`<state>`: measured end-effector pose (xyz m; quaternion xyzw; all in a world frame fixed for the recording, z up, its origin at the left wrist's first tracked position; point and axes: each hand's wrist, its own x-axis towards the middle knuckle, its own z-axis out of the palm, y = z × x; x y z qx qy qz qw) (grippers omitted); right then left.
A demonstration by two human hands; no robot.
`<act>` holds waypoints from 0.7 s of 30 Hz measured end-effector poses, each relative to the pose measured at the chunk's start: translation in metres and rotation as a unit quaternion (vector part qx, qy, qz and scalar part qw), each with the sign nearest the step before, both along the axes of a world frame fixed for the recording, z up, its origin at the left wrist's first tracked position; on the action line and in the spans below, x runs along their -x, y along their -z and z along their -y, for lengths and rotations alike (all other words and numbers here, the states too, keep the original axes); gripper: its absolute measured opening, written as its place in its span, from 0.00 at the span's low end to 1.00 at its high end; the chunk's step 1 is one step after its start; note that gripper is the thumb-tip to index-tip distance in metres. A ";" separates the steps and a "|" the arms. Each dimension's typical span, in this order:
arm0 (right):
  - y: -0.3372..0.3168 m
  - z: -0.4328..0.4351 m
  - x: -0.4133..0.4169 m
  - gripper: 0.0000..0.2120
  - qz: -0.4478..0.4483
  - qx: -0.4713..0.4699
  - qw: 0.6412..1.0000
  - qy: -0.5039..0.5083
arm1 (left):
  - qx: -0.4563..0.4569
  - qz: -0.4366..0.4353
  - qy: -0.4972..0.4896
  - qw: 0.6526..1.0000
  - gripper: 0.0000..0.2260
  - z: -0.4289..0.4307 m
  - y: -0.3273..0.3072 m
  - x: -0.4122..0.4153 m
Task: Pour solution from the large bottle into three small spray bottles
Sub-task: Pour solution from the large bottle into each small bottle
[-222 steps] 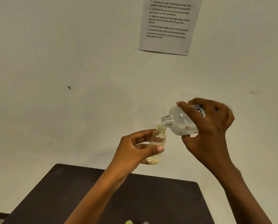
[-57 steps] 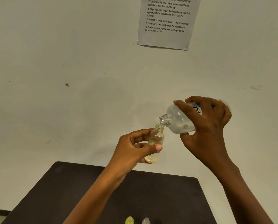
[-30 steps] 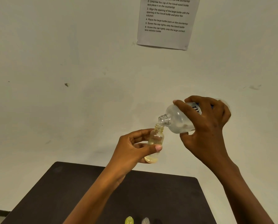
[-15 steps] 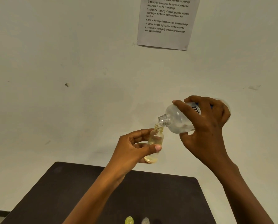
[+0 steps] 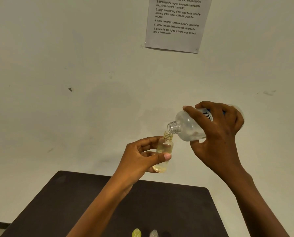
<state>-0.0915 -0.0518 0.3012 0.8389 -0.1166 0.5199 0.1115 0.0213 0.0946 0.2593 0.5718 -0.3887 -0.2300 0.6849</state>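
My left hand [image 5: 139,158] grips a small clear yellowish spray bottle [image 5: 164,147], uncapped and nearly upright, in the air above the dark table [image 5: 74,202]. My right hand [image 5: 218,134] holds the large clear bottle [image 5: 187,127] tilted down to the left, its open neck touching the small bottle's mouth. A little liquid shows at the small bottle's bottom. The large bottle's label is partly hidden by my fingers.
At the bottom edge of the view stand the tops of a yellow-green cap [image 5: 136,233] and a clear cap [image 5: 154,233] on the table. A printed instruction sheet [image 5: 175,24] hangs on the pale wall behind.
Both hands keep the same pouring pose. They shifted slightly left and the view tilted a little, bringing the two caps at the bottom into sight.
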 end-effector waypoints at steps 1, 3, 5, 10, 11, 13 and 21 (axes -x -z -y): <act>0.000 0.000 0.000 0.31 0.001 0.001 1.000 0.001 | 0.001 -0.001 0.000 1.000 0.16 0.000 0.000 0.000; 0.000 0.000 0.000 0.30 0.002 0.003 1.000 0.001 | 0.001 0.001 0.000 1.000 0.16 0.000 0.000 0.000; 0.000 0.000 0.000 0.31 0.000 0.000 1.000 -0.002 | 0.001 0.002 -0.001 1.000 0.17 0.000 -0.001 0.001; 0.000 0.000 0.000 0.31 -0.002 -0.002 1.000 -0.001 | 0.001 0.000 -0.002 1.000 0.17 0.000 -0.001 0.001; 0.000 0.000 0.000 0.31 -0.002 -0.002 1.000 -0.002 | 0.000 0.001 -0.003 1.000 0.17 0.000 -0.001 0.001; 0.001 0.000 0.000 0.32 -0.003 -0.003 1.000 -0.003 | -0.001 0.003 -0.002 1.000 0.17 0.000 -0.001 0.001; 0.001 0.000 0.001 0.31 -0.005 0.002 1.000 0.002 | -0.006 0.001 -0.006 1.000 0.17 0.000 -0.001 0.002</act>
